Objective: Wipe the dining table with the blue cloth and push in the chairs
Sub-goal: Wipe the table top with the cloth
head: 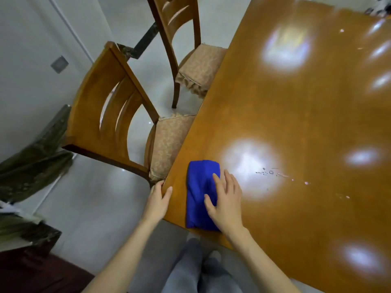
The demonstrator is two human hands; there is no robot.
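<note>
Right hand (227,205): laid flat, fingers straight and slightly spread, palm down on the blue cloth (198,187). It grasps nothing; it presses on the cloth from above.

Blue cloth: folded into an oblong and lying on the dining table (296,123), close to the table's near left corner. The right hand covers the cloth's right side. The cloth's left half and its far end show clear of the fingertips. Its near end lies just at the table's near edge.

Left hand (157,203): holds the corner of the dining table just left of the cloth, thumb on the top surface, fingers curled over the edge. It is near the cloth without touching it.

Table surface: glossy brown wood with several bright patches of reflected light. A small trail of water droplets (273,172) sits to the right of the right hand, apart from the cloth. A few pale specks (341,30) lie farther off.

Near chair (101,115): stands at the table's left edge, its cushioned seat partly under the top, its slatted back away from the table and turned at an angle.

Far chair (179,28): beyond the first along the same edge, seat cushion partly under the top.
</note>
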